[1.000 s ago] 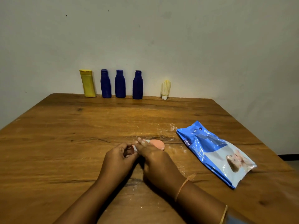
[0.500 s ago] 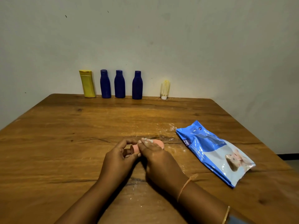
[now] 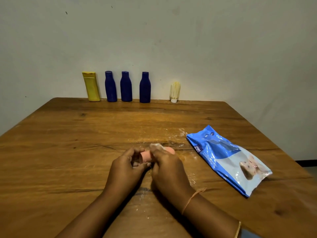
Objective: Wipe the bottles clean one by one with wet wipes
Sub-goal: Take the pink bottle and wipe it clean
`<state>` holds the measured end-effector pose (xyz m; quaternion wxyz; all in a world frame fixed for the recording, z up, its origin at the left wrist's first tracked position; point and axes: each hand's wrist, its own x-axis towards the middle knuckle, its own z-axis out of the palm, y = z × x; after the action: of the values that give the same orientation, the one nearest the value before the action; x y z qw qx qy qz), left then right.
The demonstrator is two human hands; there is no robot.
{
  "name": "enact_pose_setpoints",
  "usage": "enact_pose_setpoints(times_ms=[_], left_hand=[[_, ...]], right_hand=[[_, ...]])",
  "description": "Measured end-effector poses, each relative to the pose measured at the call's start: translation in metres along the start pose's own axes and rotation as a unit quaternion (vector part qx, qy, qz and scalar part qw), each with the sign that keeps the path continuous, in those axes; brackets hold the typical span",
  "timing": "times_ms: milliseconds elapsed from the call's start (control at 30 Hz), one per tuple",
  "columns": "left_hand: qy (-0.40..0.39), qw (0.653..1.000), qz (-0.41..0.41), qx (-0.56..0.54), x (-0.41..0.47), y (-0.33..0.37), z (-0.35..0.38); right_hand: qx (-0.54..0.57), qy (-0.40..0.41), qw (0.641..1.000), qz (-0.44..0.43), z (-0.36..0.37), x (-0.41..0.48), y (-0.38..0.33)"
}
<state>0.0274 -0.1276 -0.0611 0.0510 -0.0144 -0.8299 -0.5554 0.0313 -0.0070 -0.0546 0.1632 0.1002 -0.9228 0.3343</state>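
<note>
Near the front middle of the wooden surface (image 3: 68, 152), the small pink bottle (image 3: 145, 156) lies on its side between your hands. Your left hand (image 3: 125, 169) pinches its narrower end with curled fingers. Your right hand (image 3: 168, 170) curls over the body, holding a white wet wipe (image 3: 155, 146) bunched against it. Judge it light, rigid smooth plastic, rounded, and likely slippery once damp, so hold firmly by the end and turn it there. Glossy and soft, the blue wipe pack (image 3: 228, 158) lies to your right. One yellow bottle (image 3: 91, 87) and three blue bottles (image 3: 126, 87), matte and upright, stand along the far edge by the wall.
</note>
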Motion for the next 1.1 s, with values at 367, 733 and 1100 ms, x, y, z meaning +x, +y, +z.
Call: enact_pose_setpoints(times_ms=[367, 733, 1100], left_hand=[[0.017, 0.999, -0.047, -0.015, 0.003, 0.0, 0.0], [0.01, 0.999, -0.042, -0.005, 0.0, 0.004, 0.001], [0.009, 0.998, -0.061, -0.031, 0.004, 0.0, 0.0]], right_hand=[[-0.172, -0.054, 0.975, -0.129, 0.006, -0.004, 0.025], [-0.1, -0.042, 0.994, 0.023, -0.012, 0.014, 0.038], [-0.207, -0.017, 0.965, -0.158, 0.004, -0.004, 0.033]])
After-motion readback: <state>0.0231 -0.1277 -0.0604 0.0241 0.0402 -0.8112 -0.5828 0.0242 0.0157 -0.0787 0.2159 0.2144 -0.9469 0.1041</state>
